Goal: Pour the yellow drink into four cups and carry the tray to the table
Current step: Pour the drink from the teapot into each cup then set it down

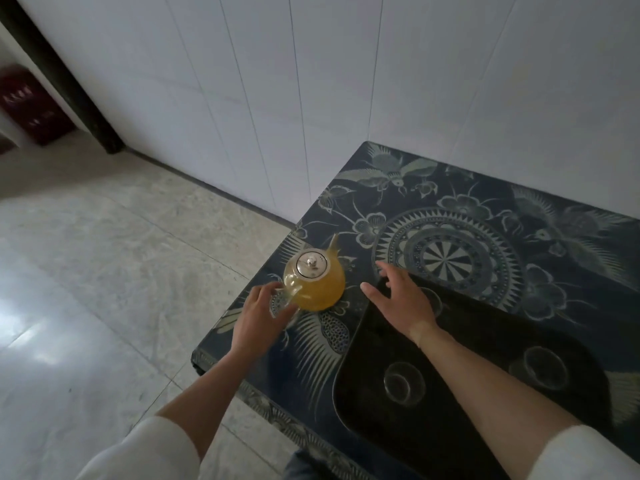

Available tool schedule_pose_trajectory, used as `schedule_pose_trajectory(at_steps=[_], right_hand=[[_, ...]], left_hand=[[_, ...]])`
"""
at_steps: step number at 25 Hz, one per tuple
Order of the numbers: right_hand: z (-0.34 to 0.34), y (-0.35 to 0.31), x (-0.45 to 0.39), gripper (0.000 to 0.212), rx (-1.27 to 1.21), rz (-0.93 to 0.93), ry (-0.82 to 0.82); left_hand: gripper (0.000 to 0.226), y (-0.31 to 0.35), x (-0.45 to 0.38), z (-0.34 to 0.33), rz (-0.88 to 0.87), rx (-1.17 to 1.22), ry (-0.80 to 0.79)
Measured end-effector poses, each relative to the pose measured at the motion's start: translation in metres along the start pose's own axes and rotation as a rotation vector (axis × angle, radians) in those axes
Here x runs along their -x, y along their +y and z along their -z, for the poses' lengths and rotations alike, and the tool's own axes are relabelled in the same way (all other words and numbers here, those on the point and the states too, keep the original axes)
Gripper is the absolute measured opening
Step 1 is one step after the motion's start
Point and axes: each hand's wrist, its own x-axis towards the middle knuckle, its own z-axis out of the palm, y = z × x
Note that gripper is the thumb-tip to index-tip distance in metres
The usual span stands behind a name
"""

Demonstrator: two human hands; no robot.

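Just left of the frame's centre, a glass teapot [315, 280] full of yellow drink stands upright on the dark patterned table [450, 216], near its left edge, spout pointing to the upper right. The left hand [258, 318] reaches its clear handle; the fingers curl at it, though whether they truly grip it I cannot tell. The right hand [403, 301] hovers just right of the teapot, fingers spread and relaxed, holding nothing, above the upper end of a black tray [374, 445]. On the tray, lower right, sit empty glass cups: one [403, 382] near the middle, another [543, 367] further right.
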Motion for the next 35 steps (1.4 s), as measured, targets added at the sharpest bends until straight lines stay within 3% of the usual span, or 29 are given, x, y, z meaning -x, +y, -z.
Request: schedule_pose_trajectory(at_steps=[3, 9, 15, 23, 35], right_hand=[[-0.018, -0.003, -0.032, 0.073, -0.106, -0.119, -0.068], [-0.047, -0.014, -0.081, 0.069, -0.306, -0.328, -0.171], [-0.065, -0.020, -0.112, 0.059, -0.498, -0.455, -0.292], [-0.079, -0.020, -0.136, 0.047, -0.655, -0.490, -0.344], [-0.093, -0.021, -0.129, 0.062, -0.682, -0.592, -0.313]], left_hand=[[0.055, -0.014, -0.020, -0.003, 0.032, 0.005, -0.113], [0.020, -0.027, -0.038, -0.011, -0.057, 0.158, -0.304], [0.021, -0.016, -0.038, -0.011, 0.212, 0.607, -0.444], [0.016, -0.014, -0.040, -0.016, 0.265, 0.744, -0.449], [0.024, -0.002, -0.040, -0.020, 0.225, 0.649, -0.351]])
